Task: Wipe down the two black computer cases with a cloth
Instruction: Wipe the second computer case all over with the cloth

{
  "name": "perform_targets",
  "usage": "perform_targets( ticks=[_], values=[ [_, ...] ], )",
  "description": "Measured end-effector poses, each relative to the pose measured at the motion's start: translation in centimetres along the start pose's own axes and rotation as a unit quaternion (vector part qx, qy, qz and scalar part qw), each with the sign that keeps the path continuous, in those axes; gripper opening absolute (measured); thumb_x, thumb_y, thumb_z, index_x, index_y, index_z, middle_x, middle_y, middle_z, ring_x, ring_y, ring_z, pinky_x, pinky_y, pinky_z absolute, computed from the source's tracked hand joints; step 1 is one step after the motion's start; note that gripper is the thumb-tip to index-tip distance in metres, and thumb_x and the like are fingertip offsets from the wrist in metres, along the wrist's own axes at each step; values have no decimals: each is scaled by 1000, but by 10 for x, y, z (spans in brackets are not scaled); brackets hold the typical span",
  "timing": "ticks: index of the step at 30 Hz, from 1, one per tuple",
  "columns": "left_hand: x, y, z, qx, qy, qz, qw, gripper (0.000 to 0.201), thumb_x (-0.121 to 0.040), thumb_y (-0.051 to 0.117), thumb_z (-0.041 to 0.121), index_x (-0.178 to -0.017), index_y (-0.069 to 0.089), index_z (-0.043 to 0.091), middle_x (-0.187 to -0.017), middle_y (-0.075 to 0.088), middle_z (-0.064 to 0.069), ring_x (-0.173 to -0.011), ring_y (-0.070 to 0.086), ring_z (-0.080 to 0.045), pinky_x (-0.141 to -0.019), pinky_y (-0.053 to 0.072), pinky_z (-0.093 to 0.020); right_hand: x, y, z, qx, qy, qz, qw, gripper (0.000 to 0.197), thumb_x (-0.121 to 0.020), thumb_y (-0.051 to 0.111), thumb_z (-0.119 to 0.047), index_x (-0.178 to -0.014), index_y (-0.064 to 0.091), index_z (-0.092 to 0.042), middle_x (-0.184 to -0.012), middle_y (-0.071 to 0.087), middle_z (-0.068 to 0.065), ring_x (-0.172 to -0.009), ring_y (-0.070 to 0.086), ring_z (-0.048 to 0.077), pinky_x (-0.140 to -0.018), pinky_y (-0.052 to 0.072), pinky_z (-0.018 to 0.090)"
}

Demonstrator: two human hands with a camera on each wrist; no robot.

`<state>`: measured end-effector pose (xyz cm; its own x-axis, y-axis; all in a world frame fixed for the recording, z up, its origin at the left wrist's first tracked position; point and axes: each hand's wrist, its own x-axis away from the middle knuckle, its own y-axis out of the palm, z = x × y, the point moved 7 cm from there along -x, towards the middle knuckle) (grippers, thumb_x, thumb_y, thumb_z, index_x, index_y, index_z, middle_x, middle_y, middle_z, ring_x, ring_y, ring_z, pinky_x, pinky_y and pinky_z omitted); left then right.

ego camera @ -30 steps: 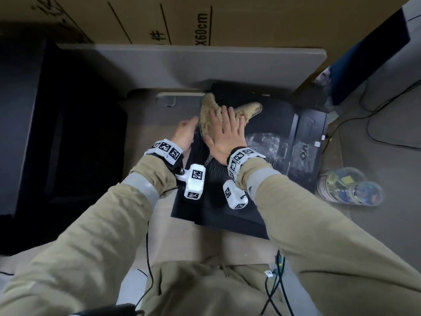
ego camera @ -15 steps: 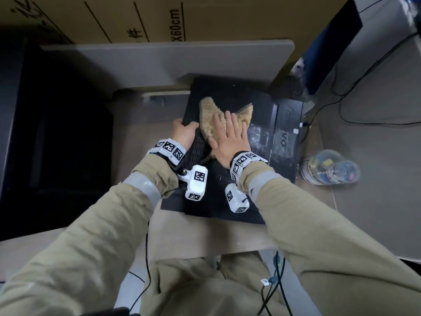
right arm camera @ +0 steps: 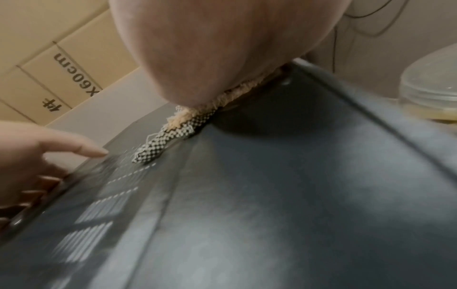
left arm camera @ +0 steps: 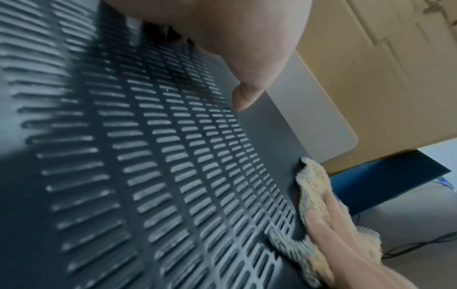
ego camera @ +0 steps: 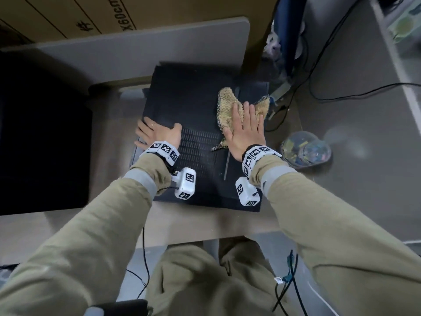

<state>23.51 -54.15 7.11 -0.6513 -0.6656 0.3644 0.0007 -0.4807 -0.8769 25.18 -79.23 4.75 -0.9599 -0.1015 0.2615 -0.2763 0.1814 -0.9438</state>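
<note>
A black computer case lies flat on a low tan surface, its slotted vent panel facing up. A tan cloth lies on the right part of its top. My right hand presses flat on the cloth with straight fingers; the cloth's checkered edge sticks out from under the palm. My left hand holds the case's left edge, thumb on top and fingers down the side. A second large black case stands at the left, untouched.
A clear plastic jar lies just right of the case. Black cables run over the grey floor at the right. A grey board and a cardboard box stand behind the case, and a blue panel leans at the back right.
My right hand has slid the cloth from the middle of the case's top over to its right side. The left hand stays at the left edge.
</note>
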Motion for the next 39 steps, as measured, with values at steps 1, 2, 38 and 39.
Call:
perform_targets(
  ticks=[1, 2, 38, 39],
  values=[
    [0, 0, 0, -9, 6, -3, 1000, 97, -81, 59, 52, -157, 15, 11, -165, 11, -6, -152, 7, -25, -121, 7, -51, 0, -3, 9, -5, 2, -2, 1000, 70, -104, 18, -50, -159, -13, -21, -166, -19, 9, -153, -19, 24, -123, -11, 48],
    [-2, 0, 0, -13, 13, -10, 1000, 99, -80, 60, 53, -157, 15, 11, -165, 11, -6, -152, 8, -25, -121, 8, -51, -1, -5, 18, -16, 9, -6, 1000, 70, -103, 19, -50, -159, -13, -22, -166, -19, 9, -153, -19, 24, -123, -10, 48],
    [-22, -52, -101, 122, 62, -251, 958, 64, -82, 65, 44, -129, 56, 2, -119, 64, -14, -106, 60, -34, -98, 47, -38, 124, 65, -139, -63, 88, -48, 993, 77, -101, 27, -53, -159, -14, -23, -165, -22, 9, -151, -24, 26, -120, -19, 51],
    [-21, -51, -101, 122, 67, -251, 958, 62, -83, 64, 43, -128, 57, 1, -116, 64, -13, -103, 60, -33, -94, 47, -36, 122, 65, -144, -65, 81, -55, 993, 76, -101, 26, -53, -159, -14, -24, -165, -23, 9, -151, -25, 26, -119, -19, 51]
  ],
)
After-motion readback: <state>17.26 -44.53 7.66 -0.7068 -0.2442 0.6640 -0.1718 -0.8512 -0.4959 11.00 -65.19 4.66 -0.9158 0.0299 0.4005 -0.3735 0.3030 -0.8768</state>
